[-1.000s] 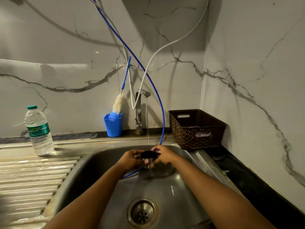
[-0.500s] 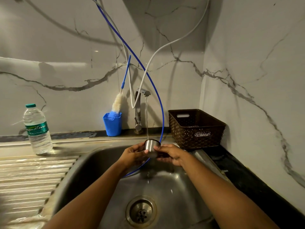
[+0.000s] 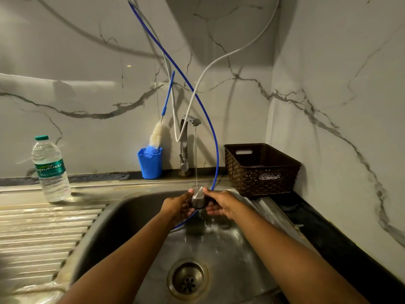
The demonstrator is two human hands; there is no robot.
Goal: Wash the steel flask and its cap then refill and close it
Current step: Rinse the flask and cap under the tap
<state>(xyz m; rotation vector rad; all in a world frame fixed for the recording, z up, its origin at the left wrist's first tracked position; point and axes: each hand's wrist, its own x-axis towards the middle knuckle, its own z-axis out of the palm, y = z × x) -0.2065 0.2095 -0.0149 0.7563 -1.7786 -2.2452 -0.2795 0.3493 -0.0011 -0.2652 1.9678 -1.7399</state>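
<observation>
Steel cap (image 3: 198, 197) sits at frame centre in the stream from the tap (image 3: 186, 145), above the sink (image 3: 122, 216). Your left hand (image 3: 178, 206) and right hand (image 3: 220, 205) pinch it from either side. At left, the water bottle (image 3: 51, 170) has a green label with cursive writing too blurred to read.

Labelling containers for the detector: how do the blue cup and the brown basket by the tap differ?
The blue cup is small, upright and solid-walled; the brown basket is wide, low and perforated. The cup holds a bottle brush; nothing rises above the basket's rim. The cup stands left of the tap, the basket right. Both are open-topped containers.
</observation>
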